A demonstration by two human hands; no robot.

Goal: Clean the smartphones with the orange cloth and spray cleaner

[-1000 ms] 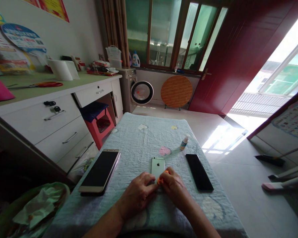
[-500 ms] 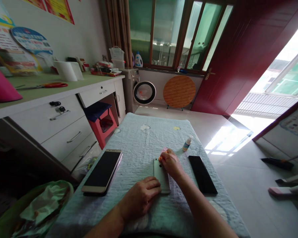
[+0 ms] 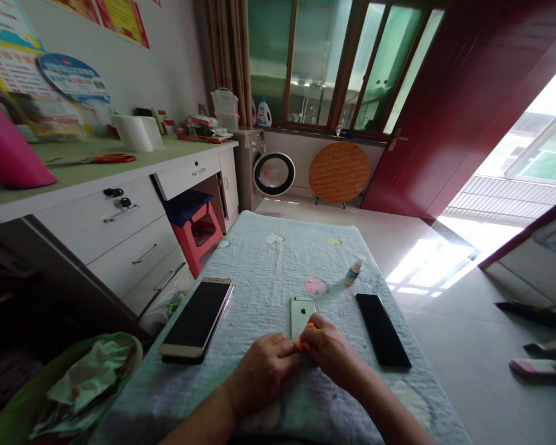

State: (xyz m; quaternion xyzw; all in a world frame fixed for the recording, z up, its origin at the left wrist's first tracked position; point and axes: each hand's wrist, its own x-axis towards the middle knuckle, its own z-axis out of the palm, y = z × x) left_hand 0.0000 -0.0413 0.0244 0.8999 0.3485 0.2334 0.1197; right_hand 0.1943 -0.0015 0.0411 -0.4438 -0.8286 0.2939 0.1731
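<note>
A silver phone lies back-up on the quilted cover, its camera end away from me and its lower part hidden by my hands. My left hand is curled at its lower left edge, fingers together and holding it. My right hand is closed around a small bunched orange cloth, pressed on the back of that phone. To the right lies a black phone, screen up. On the left, a gold-rimmed phone rests on top of another device. A small spray bottle stands beyond my right hand.
The pale blue quilted cover spreads under everything. A desk with drawers runs along the left, with a red stool by it. A lined waste bin sits at lower left. A round wooden tabletop leans behind.
My right hand has slid the orange cloth down the phone's back towards me, next to my left hand. The phone's camera end and logo now show. The view has shifted slightly.
</note>
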